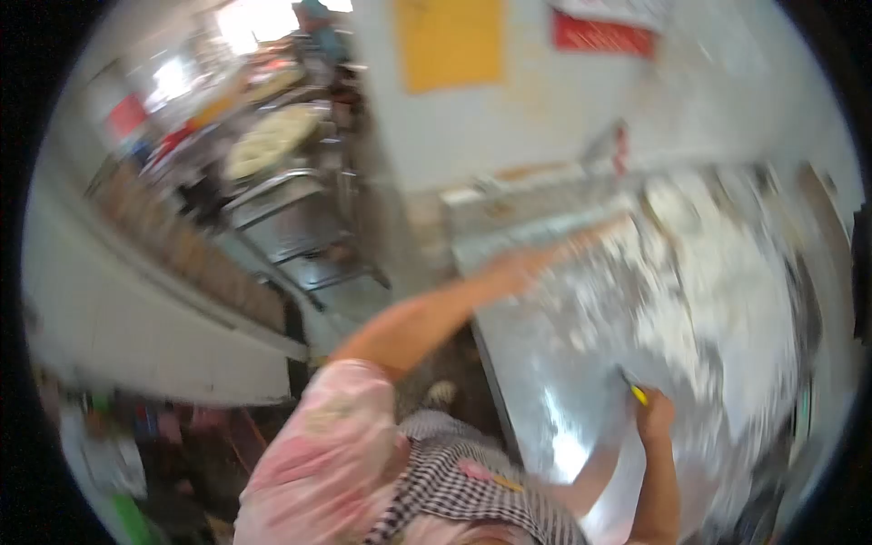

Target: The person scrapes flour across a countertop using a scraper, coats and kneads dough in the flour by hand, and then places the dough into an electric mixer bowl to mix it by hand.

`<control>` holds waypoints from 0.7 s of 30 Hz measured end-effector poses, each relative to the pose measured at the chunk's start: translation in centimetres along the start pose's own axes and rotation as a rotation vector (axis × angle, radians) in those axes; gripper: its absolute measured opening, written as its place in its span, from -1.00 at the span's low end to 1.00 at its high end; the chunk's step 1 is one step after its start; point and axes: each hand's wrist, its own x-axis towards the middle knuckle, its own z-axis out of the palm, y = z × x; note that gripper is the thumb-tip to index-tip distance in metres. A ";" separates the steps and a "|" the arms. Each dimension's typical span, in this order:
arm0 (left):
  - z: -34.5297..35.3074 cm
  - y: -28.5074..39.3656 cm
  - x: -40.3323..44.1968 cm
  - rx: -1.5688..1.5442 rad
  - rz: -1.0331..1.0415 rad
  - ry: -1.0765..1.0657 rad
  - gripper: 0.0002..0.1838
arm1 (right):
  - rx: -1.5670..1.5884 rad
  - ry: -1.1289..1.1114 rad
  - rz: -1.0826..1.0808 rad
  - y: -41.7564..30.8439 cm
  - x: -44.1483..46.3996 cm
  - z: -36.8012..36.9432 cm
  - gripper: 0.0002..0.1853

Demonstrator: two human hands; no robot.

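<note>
My right hand is closed around a small yellow-handled tool with a short dark end. That end points up and left, at or just over the shiny metal tabletop. My left arm stretches across the far left part of the table, and my left hand is smeared by motion. A long tan shape runs on from it; whether this is fingers or a stick I cannot tell. White flour lies scattered beyond both hands. On the table's right side spreads a broad white mass, floury or doughy.
A pale wall with a yellow sheet stands behind the table. To the left, a metal cart stands near a large round tray with pale pieces. A white counter or partition runs along the left. Someone in teal is far back.
</note>
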 end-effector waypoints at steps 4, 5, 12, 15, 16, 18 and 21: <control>-5.4 -4.9 2.8 0.110 0.196 0.229 -0.52 | 0.309 -0.182 -0.075 -6.0 -14.1 0.1 -0.88; -6.3 -3.3 2.6 0.117 0.114 0.176 -0.56 | 0.100 -0.152 -0.278 -9.8 -14.8 -2.6 -0.85; -8.0 -6.8 3.8 0.102 0.232 0.228 -0.58 | 0.057 -0.185 -0.155 -15.1 -6.4 2.1 -0.66; -7.8 -7.9 3.9 -0.052 0.165 0.177 -0.56 | -0.050 0.007 0.068 -10.0 5.6 5.7 -0.74; -7.9 -8.9 4.6 -0.107 0.138 0.165 -0.55 | -0.133 0.045 0.164 -9.0 10.3 5.4 -0.80; -8.1 -9.3 4.7 -0.106 0.132 0.081 -0.54 | -0.167 0.021 0.415 -5.4 16.0 3.7 -0.78; -9.1 -9.8 5.2 -0.155 0.144 0.013 -0.51 | -0.207 -0.045 0.609 -3.5 13.4 2.9 -0.76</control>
